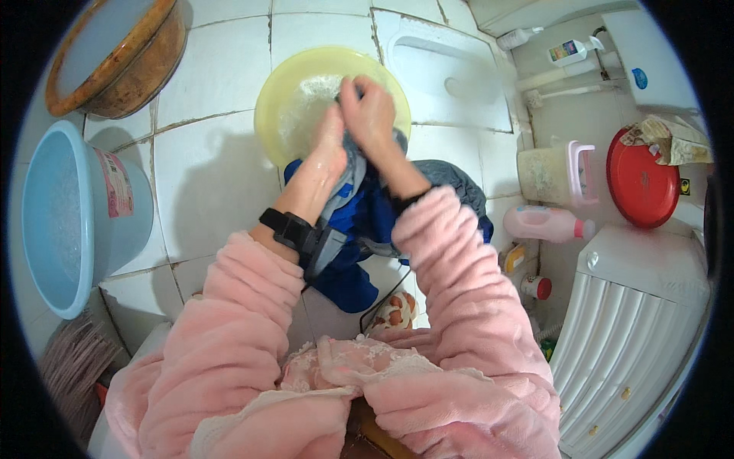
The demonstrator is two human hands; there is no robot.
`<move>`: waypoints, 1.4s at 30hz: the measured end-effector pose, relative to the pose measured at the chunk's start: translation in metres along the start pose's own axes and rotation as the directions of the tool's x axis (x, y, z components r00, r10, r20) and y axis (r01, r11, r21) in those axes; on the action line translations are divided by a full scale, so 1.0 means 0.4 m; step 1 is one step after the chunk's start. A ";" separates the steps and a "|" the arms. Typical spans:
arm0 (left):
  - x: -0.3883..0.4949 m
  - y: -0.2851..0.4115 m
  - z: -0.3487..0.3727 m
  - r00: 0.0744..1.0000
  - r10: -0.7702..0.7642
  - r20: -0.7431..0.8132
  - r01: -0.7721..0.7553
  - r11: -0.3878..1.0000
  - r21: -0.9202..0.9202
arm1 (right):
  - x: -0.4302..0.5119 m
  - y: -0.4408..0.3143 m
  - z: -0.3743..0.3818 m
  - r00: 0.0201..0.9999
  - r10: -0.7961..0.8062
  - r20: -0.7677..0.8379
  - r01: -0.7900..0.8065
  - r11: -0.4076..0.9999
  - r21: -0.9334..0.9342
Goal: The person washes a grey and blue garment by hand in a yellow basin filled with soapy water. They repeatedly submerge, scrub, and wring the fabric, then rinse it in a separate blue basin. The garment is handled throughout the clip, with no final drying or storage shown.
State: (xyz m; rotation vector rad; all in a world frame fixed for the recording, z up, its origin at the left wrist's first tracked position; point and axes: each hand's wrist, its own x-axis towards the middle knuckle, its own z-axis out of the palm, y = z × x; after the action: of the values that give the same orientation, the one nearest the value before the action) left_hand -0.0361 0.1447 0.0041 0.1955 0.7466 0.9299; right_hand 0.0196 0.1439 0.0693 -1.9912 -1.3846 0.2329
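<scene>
My left hand and my right hand are pressed together over a yellow plastic basin. Cloudy, sudsy water fills part of it. Both hands grip a blue and grey garment, a bunched part of it between them. A dark bit of cloth pokes out by the right thumb. From the basin's near rim the garment hangs down toward my legs, blue and grey folds spreading to the right under my right forearm. Some of the left fingers are hidden behind the right hand, and motion blurs both. Black straps circle both wrists.
A light blue bucket with suds and a brown basin stand left on white floor tiles. Beyond the yellow basin is a squat toilet. Along the right are a pink detergent bottle, a red basin and a white ridged appliance.
</scene>
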 end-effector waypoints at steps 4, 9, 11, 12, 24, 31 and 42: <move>-0.033 0.018 -0.022 0.791 0.081 0.607 0.096 0.963 -0.253 | -0.039 0.011 0.007 0.991 -0.111 0.076 0.108 0.993 0.047; -0.091 0.006 0.004 0.998 -0.003 0.069 -0.001 0.998 0.060 | -0.067 -0.005 -0.028 0.987 -0.127 0.094 0.126 0.992 0.021; -0.097 0.007 0.001 0.936 -0.044 0.350 0.089 0.990 -0.113 | -0.116 -0.058 -0.053 0.953 -0.254 0.164 0.249 0.967 0.051; -0.098 0.018 -0.006 0.816 -0.051 0.575 0.165 0.975 -0.148 | -0.107 -0.048 -0.049 0.962 -0.221 0.159 0.220 0.975 0.022; -0.150 0.019 0.032 0.993 0.049 -0.106 -0.005 0.923 0.385 | -0.065 0.077 -0.047 0.998 -0.055 -0.001 0.055 0.998 -0.002; -0.192 0.192 0.052 0.993 -0.080 0.089 0.071 0.992 0.103 | -0.017 0.274 -0.134 0.755 -0.396 0.522 0.075 0.844 0.531; -0.138 0.086 -0.035 0.983 0.180 -0.029 -0.174 0.976 0.133 | -0.081 -0.013 -0.093 0.967 -0.150 0.204 -0.058 0.652 0.756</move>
State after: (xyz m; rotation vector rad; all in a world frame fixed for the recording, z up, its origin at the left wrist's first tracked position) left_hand -0.0883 0.1202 0.0372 0.3637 0.8383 1.0573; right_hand 0.0209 0.1003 0.0928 -1.2269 -1.1890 0.9165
